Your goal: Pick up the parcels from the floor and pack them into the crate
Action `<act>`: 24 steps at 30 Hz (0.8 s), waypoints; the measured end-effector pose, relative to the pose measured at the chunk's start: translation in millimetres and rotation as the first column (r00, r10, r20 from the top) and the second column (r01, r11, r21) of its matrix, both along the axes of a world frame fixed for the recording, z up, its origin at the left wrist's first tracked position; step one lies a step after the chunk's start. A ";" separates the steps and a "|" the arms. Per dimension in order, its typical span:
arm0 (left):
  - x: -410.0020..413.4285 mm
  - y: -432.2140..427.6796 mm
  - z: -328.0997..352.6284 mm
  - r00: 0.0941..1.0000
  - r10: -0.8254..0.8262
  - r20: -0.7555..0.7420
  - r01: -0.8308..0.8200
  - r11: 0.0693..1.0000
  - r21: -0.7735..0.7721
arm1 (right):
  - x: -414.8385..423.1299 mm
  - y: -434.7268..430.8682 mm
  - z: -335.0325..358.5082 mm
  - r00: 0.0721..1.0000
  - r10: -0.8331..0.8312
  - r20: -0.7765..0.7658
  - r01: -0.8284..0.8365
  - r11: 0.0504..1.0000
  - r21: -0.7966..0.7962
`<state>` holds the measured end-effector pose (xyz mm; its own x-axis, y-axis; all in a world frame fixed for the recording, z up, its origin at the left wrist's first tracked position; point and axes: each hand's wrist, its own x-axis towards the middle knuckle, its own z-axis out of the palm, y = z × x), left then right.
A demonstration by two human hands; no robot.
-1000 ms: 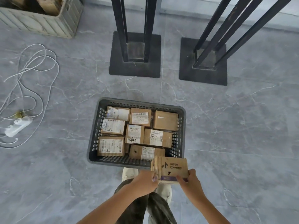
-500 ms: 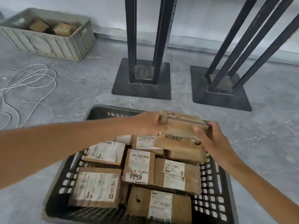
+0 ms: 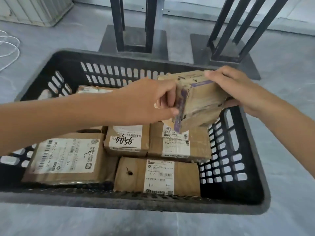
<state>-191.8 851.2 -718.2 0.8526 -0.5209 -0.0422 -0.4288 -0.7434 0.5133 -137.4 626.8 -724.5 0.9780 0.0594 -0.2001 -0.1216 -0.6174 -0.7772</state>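
Item under inspection: one brown cardboard parcel [image 3: 201,99], scuffed, with purple tape along its near-left edge, held tilted in the air above the far-right part of the black slotted crate [image 3: 109,70]. My left hand [image 3: 150,101] pinches the taped edge, fingers curled and thumb pressed against it. My right hand [image 3: 238,89] grips the opposite end, fingers folded over the top and thumb underneath. Both holds appear firm. The parcel's lowest corner overlaps the parcel labelled P021 [image 3: 179,147] in view; I cannot tell whether they touch. Beside that lie the parcel with handwritten digits [image 3: 127,142], the parcel labelled N705 [image 3: 156,176] against the near wall, and a large-labelled parcel [image 3: 66,159] at near left. The floor of the crate looks nearly covered, and what lies directly beneath my load is hidden. Judgement: the step in hand is the set-down. Recommended: level the parcel first, lower it flat onto the parcels below or into any gap at far right, draw the right thumb out from underneath before letting go, and keep knuckles off the crate's right wall. Beyond the crate stand two black metal stand bases [image 3: 134,41]; white cable [image 3: 8,48] lies at far left.
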 end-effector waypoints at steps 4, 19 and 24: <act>-8.3 -2.2 -16.7 0.988 -0.125 -0.092 0.126 0.992 0.011 | -9.2 -29.3 23.3 0.954 0.178 -0.242 -0.193 0.980 -0.041; -76.0 -13.4 -40.5 0.821 0.049 -0.569 -0.213 0.951 -0.225 | -93.5 -37.1 16.2 0.818 0.373 -0.438 -0.508 0.826 -0.245; -76.1 -27.6 -63.2 0.811 0.053 -0.582 -0.131 0.987 -0.093 | -102.7 -29.1 -10.4 0.692 0.418 -0.588 -0.714 0.516 -0.473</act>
<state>-267.9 823.6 -781.4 0.7362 -0.4751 -0.4819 0.0422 -0.6785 0.7334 -240.1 597.6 -734.9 0.6136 0.2904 -0.7343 0.2747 -0.9504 -0.1463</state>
